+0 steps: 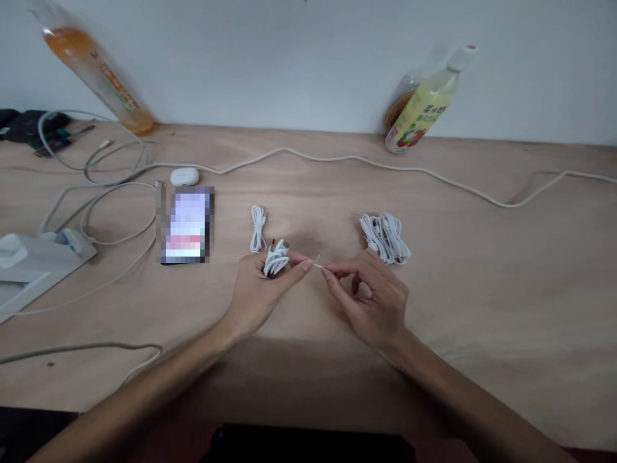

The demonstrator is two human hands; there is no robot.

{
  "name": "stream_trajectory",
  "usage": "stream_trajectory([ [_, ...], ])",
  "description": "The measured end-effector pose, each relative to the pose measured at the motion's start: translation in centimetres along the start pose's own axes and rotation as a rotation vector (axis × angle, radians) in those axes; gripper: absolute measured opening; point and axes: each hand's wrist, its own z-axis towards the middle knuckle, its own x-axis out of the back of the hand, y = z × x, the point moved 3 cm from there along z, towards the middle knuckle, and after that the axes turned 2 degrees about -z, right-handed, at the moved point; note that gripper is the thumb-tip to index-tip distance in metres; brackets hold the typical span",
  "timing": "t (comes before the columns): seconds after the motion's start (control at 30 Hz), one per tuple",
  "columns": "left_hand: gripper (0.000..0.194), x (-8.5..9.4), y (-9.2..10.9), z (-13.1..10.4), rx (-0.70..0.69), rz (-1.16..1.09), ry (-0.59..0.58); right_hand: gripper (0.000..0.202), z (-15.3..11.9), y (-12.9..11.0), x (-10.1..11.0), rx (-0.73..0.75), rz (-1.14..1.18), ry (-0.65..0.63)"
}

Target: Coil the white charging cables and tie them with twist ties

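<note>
My left hand (258, 289) holds a small coiled white cable (276, 260) in its curled fingers, while its thumb and a fingertip pinch one end of a thin white tie (318, 265). My right hand (373, 292) pinches the other end of that tie between thumb and forefinger. Just beyond my left hand a bundled white cable (258, 229) lies on the wooden table (308, 199). Several more bundled white cables (384, 238) lie together behind my right hand.
At the left are a blurred-out phone (187, 225), a white earbud case (184, 177), looped cables and a white power strip (33, 263). An orange bottle (96, 77) and a yellow bottle (424, 106) lean on the wall. A long white cable (351, 158) crosses the table's back.
</note>
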Motion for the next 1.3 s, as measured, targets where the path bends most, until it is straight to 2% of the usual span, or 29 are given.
stream_trajectory([
  [0.1,0.016,0.2,-0.2,0.0,0.019,-0.035,0.047,0.014,-0.2,0.4,0.0,-0.099,-0.005,-0.005],
  [0.27,0.029,0.3,-0.6,-0.1,0.054,-0.155,0.075,0.012,-0.5,1.7,-0.4,-0.377,0.086,-0.007],
  [0.37,0.035,0.0,-0.8,-0.1,0.091,-0.301,0.021,0.016,-0.3,2.4,-0.8,-0.499,0.121,-0.023],
  [0.47,0.032,-0.4,-0.9,-0.1,0.133,-0.454,-0.068,0.020,0.2,2.7,-1.2,-0.564,0.142,-0.023],
  [0.57,0.026,-0.6,-0.9,-0.1,0.166,-0.541,-0.099,0.023,0.5,2.7,-1.4,-0.619,0.157,-0.035],
  [0.67,0.016,-0.7,-1.0,-0.1,0.183,-0.582,-0.116,0.029,0.5,2.7,-1.3,-0.652,0.170,-0.051],
  [0.8,0.008,-0.8,-1.2,0.0,0.176,-0.618,-0.125,0.029,0.5,2.4,-0.9,-0.649,0.191,-0.043],
  [1.3,0.021,-0.9,-1.3,0.1,0.214,-0.658,-0.205,0.019,0.4,1.9,-0.9,-0.630,0.278,-0.057],
])
